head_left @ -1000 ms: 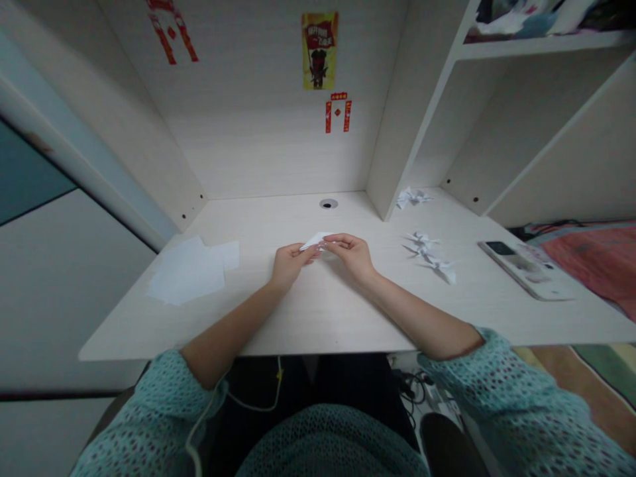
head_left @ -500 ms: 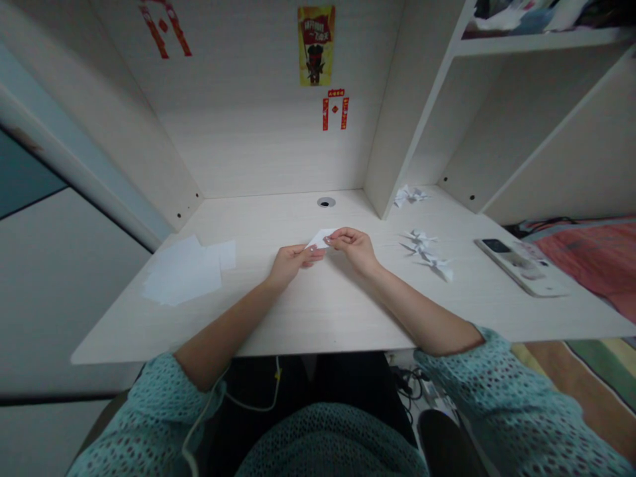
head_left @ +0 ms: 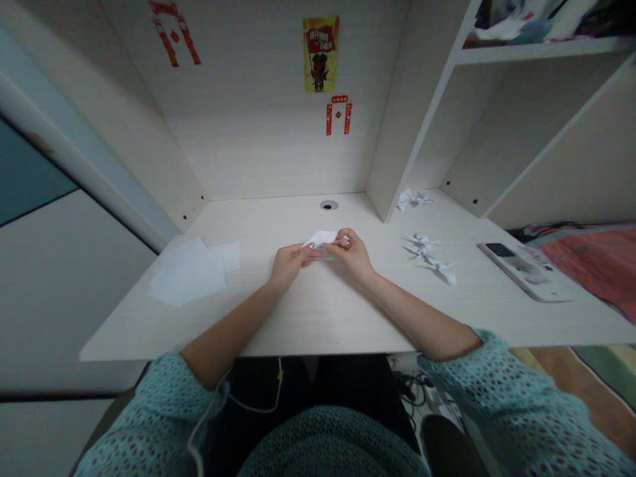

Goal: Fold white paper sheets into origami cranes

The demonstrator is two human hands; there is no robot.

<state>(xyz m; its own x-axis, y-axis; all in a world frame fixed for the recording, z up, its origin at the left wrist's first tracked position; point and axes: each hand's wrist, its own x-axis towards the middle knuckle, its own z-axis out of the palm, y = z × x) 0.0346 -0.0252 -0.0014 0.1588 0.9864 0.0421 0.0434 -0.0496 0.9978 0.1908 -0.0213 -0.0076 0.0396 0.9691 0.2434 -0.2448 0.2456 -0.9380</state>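
Note:
A small folded piece of white paper (head_left: 320,237) is held between both hands above the middle of the desk. My left hand (head_left: 291,261) pinches its left end, thumb on top. The fingers of my right hand (head_left: 354,252) are closed on the paper's right side, and they partly cover it. To the right lie several folded paper cranes (head_left: 422,246), with more folded white paper figures (head_left: 412,197) behind them near the divider. Loose white paper sheets (head_left: 189,271) are spread in an overlapping pile on the left of the desk.
A phone (head_left: 521,271) lies on the right of the white desk (head_left: 308,324). Beside the desk is a red cloth (head_left: 596,262). An upright divider (head_left: 422,99) stands behind the cranes, and a round cable hole (head_left: 328,205) is near the back panel. A white cable (head_left: 256,407) hangs below the front edge.
The thumb and fingers of my right hand have shifted lower along the paper, and more of its top side shows. The whole view has tilted slightly; the cranes and sheets lie as before.

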